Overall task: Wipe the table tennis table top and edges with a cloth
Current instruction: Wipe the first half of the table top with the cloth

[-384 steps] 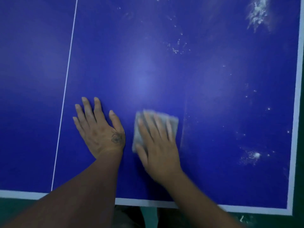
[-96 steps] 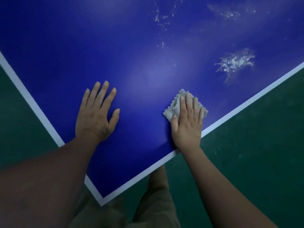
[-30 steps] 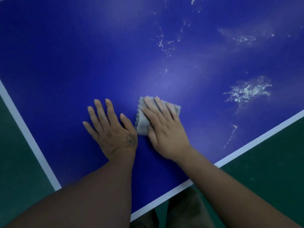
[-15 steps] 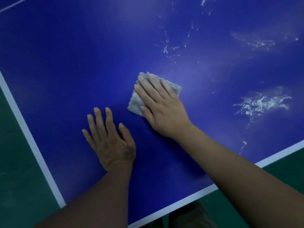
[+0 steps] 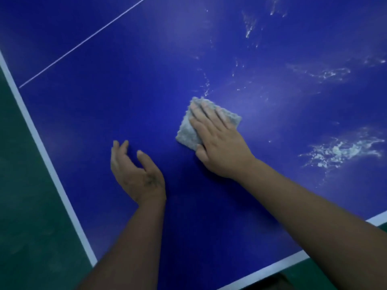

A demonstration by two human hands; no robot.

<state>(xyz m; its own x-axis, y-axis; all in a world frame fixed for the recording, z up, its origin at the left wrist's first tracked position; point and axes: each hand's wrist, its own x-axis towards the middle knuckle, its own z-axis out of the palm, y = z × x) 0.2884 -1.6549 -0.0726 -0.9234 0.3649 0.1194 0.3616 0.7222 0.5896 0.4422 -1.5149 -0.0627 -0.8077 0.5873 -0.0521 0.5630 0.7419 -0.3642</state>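
On one table (image 5: 100, 105), right hand (image 5: 222, 149) presses one cloth (image 5: 186, 133), fingers straight; left hand (image 5: 136, 172) nearby, fingers loosely curled, empty.

Blue table (image 5: 129, 105), white-edged; grey cloth (image 5: 186, 132).

no text, label, brand or number can be read on the table top (image 5: 125, 91) (only plain white lines (image 5: 83, 42) are painted on it). a small dark mark (image 5: 151, 181) is seen on the back of the left hand (image 5: 136, 174), too blurred to be read.
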